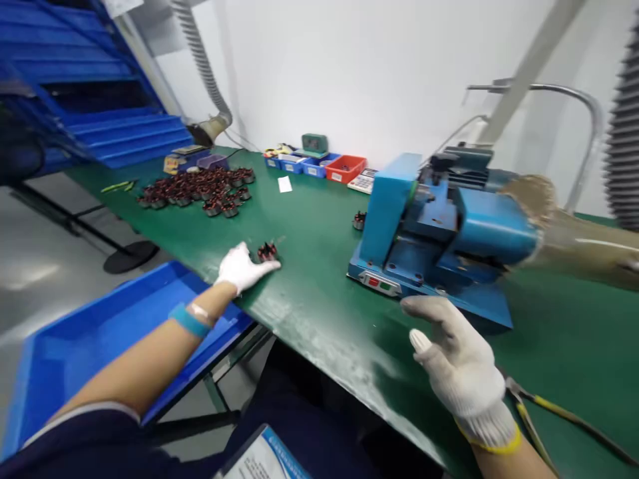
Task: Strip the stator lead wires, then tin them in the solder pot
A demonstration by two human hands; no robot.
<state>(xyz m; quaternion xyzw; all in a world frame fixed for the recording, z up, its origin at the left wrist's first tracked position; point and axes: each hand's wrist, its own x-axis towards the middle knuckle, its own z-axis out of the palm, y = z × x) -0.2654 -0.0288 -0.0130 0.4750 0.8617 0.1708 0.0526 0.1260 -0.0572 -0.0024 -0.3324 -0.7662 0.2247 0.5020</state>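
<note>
One copper-wound part [267, 251], on green counter [319, 279], is lying just beyond the thumb of the nearer left hand [240, 269], its grip standing spread; right hand [464, 372] hovering well apart, fingers parted.

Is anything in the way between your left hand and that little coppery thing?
No, nothing I can see. The left hand is right beside the copper-wound part, its thumb stretched along the near side. The big pile of similar parts sits farther back, not between them.
</note>
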